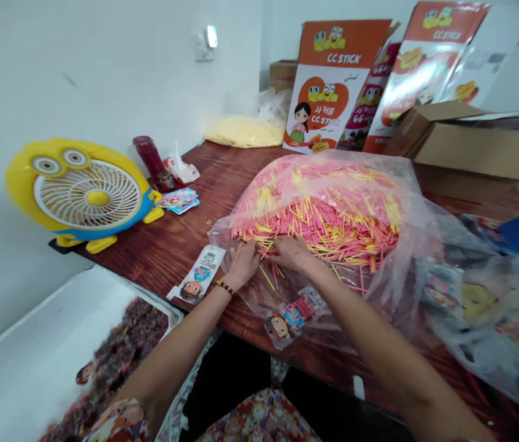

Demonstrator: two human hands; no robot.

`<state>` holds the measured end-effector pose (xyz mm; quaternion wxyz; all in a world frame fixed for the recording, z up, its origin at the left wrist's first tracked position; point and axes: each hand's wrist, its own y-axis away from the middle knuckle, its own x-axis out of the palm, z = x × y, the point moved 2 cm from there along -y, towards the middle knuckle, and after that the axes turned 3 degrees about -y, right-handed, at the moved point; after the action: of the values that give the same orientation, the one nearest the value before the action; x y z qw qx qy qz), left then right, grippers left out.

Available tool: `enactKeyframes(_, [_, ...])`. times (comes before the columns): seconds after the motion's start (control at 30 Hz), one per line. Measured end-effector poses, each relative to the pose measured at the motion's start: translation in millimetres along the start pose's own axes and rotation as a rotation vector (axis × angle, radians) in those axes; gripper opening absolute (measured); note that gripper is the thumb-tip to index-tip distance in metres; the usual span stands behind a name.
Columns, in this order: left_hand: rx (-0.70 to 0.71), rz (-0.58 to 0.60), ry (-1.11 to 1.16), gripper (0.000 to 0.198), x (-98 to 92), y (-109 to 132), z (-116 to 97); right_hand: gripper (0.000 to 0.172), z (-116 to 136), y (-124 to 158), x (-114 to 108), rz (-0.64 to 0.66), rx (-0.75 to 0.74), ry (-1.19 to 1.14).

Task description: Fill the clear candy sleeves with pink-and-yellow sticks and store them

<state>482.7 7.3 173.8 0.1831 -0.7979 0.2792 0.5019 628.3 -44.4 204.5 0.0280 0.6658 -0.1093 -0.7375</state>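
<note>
A big heap of thin pink and yellow sticks (315, 215) lies in an open clear plastic bag (407, 245) on the table. At the heap's near edge my left hand (243, 263), with a beaded bracelet on the wrist, has its fingers curled on a few sticks. Just to its right, my right hand (294, 253) is bent over the same edge, fingertips closed among the sticks; how many it grips is hidden. A few loose sticks poke out between the hands. Left of my left hand lies a flat printed wrapper (202, 274). Below my right hand rests a printed packet (292, 316), partly pink.
A yellow minion-shaped fan (96, 196) stands at left, near a dark red bottle (148, 156), tissues (181, 170) and printed cards (179, 201). Behind stand CC Stick boxes (328, 92) and an open carton (484, 147). A white tub (57, 319) holds many dark packets. Plastic bags (494, 307) crowd the right.
</note>
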Motion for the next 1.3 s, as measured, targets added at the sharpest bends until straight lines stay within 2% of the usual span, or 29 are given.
enactKeyframes(0.1, [0.007, -0.005, 0.042, 0.017, -0.5, -0.4, -1.6, 0.051, 12.1, -8.0, 5.4, -0.035, 0.069, 0.022])
enactKeyframes(0.27, [0.036, -0.012, 0.109, 0.02, -6.1, 2.6, 3.7, 0.029, 22.8, -20.0, 12.0, 0.003, 0.12, -0.001])
enactKeyframes(0.37, [0.075, -0.089, 0.213, 0.019, -17.0, 14.6, 11.4, 0.033, 28.4, -15.2, 14.9, -0.071, 0.1, -0.02])
enactKeyframes(0.47, [0.115, -0.215, 0.343, 0.019, -30.4, 37.4, 21.5, 0.038, 30.4, -10.6, 18.3, -0.142, 0.105, -0.076])
enactKeyframes(0.63, [-0.001, -0.4, 0.372, 0.021, -46.9, 76.0, 55.8, 0.026, 8.3, -20.7, 28.3, -0.156, 0.151, -0.292])
enactKeyframes(0.73, [-0.106, -0.449, 0.255, 0.025, -53.7, 85.6, 83.1, 0.017, -14.3, -26.5, 36.2, -0.17, 0.157, -0.508])
enactKeyframes(0.83, [-0.197, -0.394, -0.03, 0.03, -58.5, 86.3, 101.9, 0.012, -33.4, -26.8, 41.0, -0.244, 0.147, -0.757])
enactKeyframes(0.9, [-0.268, -0.323, -0.212, 0.038, -59.8, 85.2, 107.5, 0.007, -41.8, -25.2, 41.5, -0.311, 0.126, -0.925])
enactKeyframes(0.97, [-0.316, -0.26, -0.324, 0.045, -59.5, 84.3, 108.5, 0.01, -46.9, -22.3, 41.0, -0.375, 0.1, -1.077])
enactKeyframes(1.07, [-0.323, -0.188, -0.408, 0.049, -56.5, 83.0, 107.0, 0.018, -49.4, -15.4, 42.5, -0.466, 0.063, -1.256])
enactKeyframes(1.17, [-0.315, -0.159, -0.438, 0.047, -53.7, 81.5, 107.7, 0.019, -47.4, -6.6, 50.0, -0.548, -0.007, -1.414])
enactKeyframes(1.3, [-0.33, -0.126, -0.386, 0.04, -54.4, 77.8, 112.4, 0.014, -42.5, 0.3, 63.9, -0.559, -0.02, -1.427])
